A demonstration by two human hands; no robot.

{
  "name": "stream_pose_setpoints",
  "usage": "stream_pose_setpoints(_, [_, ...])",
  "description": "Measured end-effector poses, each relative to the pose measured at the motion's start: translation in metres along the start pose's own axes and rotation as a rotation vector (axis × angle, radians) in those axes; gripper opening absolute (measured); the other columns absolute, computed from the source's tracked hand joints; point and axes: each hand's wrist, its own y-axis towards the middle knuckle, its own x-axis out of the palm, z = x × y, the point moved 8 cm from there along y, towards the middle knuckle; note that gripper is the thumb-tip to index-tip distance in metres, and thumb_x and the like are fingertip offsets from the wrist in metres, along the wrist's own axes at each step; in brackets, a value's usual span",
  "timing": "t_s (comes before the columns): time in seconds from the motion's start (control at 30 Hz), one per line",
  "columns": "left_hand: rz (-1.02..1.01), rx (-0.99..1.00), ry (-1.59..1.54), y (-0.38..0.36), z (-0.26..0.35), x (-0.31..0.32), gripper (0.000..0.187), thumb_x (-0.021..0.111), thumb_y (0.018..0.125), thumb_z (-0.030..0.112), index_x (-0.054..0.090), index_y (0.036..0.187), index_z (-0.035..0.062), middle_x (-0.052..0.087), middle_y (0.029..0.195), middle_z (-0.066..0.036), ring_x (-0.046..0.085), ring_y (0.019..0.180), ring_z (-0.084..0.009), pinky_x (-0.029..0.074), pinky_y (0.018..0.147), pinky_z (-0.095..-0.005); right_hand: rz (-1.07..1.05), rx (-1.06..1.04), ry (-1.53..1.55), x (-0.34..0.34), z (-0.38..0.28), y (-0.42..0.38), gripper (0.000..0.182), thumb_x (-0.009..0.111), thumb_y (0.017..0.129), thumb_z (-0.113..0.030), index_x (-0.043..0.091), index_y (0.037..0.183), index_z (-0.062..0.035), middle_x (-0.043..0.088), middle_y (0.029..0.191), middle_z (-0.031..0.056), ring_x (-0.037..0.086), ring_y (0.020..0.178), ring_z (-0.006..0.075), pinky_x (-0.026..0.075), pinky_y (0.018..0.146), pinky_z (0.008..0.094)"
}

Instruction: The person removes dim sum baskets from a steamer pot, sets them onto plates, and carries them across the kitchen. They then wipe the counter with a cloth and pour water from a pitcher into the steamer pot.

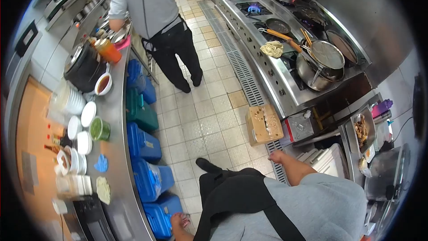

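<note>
My left hand (pixel 179 220) hangs low at my side, beside the blue lidded bins under the left counter. Its fingers are loosely bent and apart, and it holds nothing I can see. Out in front of my body on the right is my right hand (pixel 277 156), its fingers curled in with nothing visible in them. It is nearest to a cardboard box (pixel 264 125) on the floor by the stove. A blue bin (pixel 162 214) stands closest to my left hand.
Ahead in the aisle stands another person (pixel 151 13) at the left counter (pixel 118 129), which carries tubs, bottles and a sauce bowl (pixel 103 84). On the right, the stove (pixel 267 69) bears pans, a pot with a strainer (pixel 327 55), and a lit burner (pixel 254 8).
</note>
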Motion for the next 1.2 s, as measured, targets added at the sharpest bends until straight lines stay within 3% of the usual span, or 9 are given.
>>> stream_pose_setpoints(0.2, [-0.022, 0.028, 0.062, 0.080, 0.137, 0.030, 0.034, 0.059, 0.088, 0.026, 0.053, 0.119, 0.0124, 0.060, 0.101, -0.011, 0.061, 0.068, -0.0312, 0.050, 0.054, -0.0453, -0.132, 0.071, 0.138, -0.005, 0.003, 0.017, 0.033, 0.061, 0.086, -0.038, 0.068, 0.097, -0.0077, 0.067, 0.079, 0.0104, 0.066, 0.062, 0.0202, 0.053, 0.047, 0.0371])
stream_pose_setpoints(0.57, [-0.288, 0.704, 0.539, 0.086, 0.581, 0.320, 0.051, 0.067, 0.082, 0.015, 0.054, 0.129, 0.0000, 0.067, 0.101, -0.016, 0.062, 0.065, -0.0191, 0.048, 0.050, -0.0312, 0.271, 0.370, 1.002, -0.156, -0.057, 0.057, 0.021, 0.065, 0.087, -0.027, 0.066, 0.092, -0.0064, 0.062, 0.075, 0.0028, 0.061, 0.057, 0.0162, 0.050, 0.048, 0.0342])
stream_pose_setpoints(0.77, [-0.529, 0.742, 0.751, 0.083, 0.620, 0.467, 0.048, 0.065, 0.086, 0.019, 0.054, 0.128, -0.0001, 0.069, 0.096, -0.013, 0.065, 0.072, -0.0187, 0.051, 0.058, -0.0310, -0.050, 0.686, 0.971, -0.125, -0.037, 0.107, 0.024, 0.068, 0.084, -0.022, 0.068, 0.099, -0.0024, 0.064, 0.074, 0.0119, 0.065, 0.061, 0.0229, 0.051, 0.048, 0.0357])
stream_pose_setpoints(0.87, [-0.510, 0.544, 0.850, 0.090, 0.620, 0.461, 0.050, 0.066, 0.085, 0.020, 0.054, 0.129, 0.0002, 0.069, 0.095, -0.013, 0.064, 0.068, -0.0194, 0.051, 0.055, -0.0316, -0.306, 0.517, 0.724, -0.112, -0.009, 0.183, 0.022, 0.069, 0.083, -0.018, 0.070, 0.096, -0.0004, 0.066, 0.078, 0.0141, 0.065, 0.063, 0.0243, 0.053, 0.050, 0.0390])
stream_pose_setpoints(1.0, [-0.317, 0.480, 0.677, 0.116, 0.656, 0.413, 0.053, 0.067, 0.084, 0.017, 0.051, 0.132, 0.0011, 0.067, 0.096, -0.013, 0.063, 0.064, -0.0184, 0.049, 0.050, -0.0319, -0.163, -0.009, 0.184, -0.257, -0.059, 0.285, 0.031, 0.049, 0.090, -0.023, 0.071, 0.091, -0.0007, 0.070, 0.078, 0.0207, 0.069, 0.063, 0.0326, 0.055, 0.059, 0.0441])
stream_pose_setpoints(1.07, [-0.229, 0.377, 0.624, 0.121, 0.674, 0.390, 0.051, 0.064, 0.086, 0.017, 0.050, 0.132, 0.0020, 0.066, 0.098, -0.013, 0.063, 0.064, -0.0191, 0.050, 0.050, -0.0320, -0.030, -0.254, -0.372, -0.357, -0.110, 0.316, 0.032, 0.050, 0.092, -0.028, 0.072, 0.092, -0.0042, 0.070, 0.088, 0.0179, 0.068, 0.081, 0.0349, 0.055, 0.072, 0.0445])
stream_pose_setpoints(1.1, [-0.198, 0.319, 0.598, 0.130, 0.683, 0.380, 0.049, 0.063, 0.087, 0.016, 0.050, 0.132, 0.0028, 0.066, 0.100, -0.012, 0.063, 0.064, -0.0195, 0.050, 0.051, -0.0321, 0.339, -0.103, 0.173, -0.399, -0.101, 0.348, 0.027, 0.062, 0.085, -0.026, 0.067, 0.071, -0.0036, 0.067, 0.068, 0.0126, 0.065, 0.062, 0.0311, 0.051, 0.059, 0.0431])
stream_pose_setpoints(1.13, [-0.201, 0.320, 0.611, 0.130, 0.695, 0.379, 0.049, 0.063, 0.087, 0.016, 0.050, 0.132, 0.0028, 0.066, 0.100, -0.012, 0.063, 0.064, -0.0195, 0.050, 0.051, -0.0321, 0.281, 0.004, 0.372, -0.456, -0.125, 0.344, 0.027, 0.067, 0.083, -0.030, 0.067, 0.078, -0.0036, 0.066, 0.072, 0.0142, 0.064, 0.062, 0.0278, 0.050, 0.059, 0.0406])
stream_pose_setpoints(1.2, [-0.135, 0.271, 0.534, 0.125, 0.728, 0.376, 0.044, 0.061, 0.089, 0.016, 0.050, 0.131, 0.0052, 0.065, 0.103, -0.011, 0.063, 0.066, -0.0207, 0.052, 0.053, -0.0340, 0.369, 0.017, 0.468, -0.509, -0.140, 0.396, 0.044, 0.058, 0.087, -0.044, 0.069, 0.096, -0.0025, 0.067, 0.103, 0.0206, 0.062, 0.099, 0.0372, 0.050, 0.086, 0.0446])
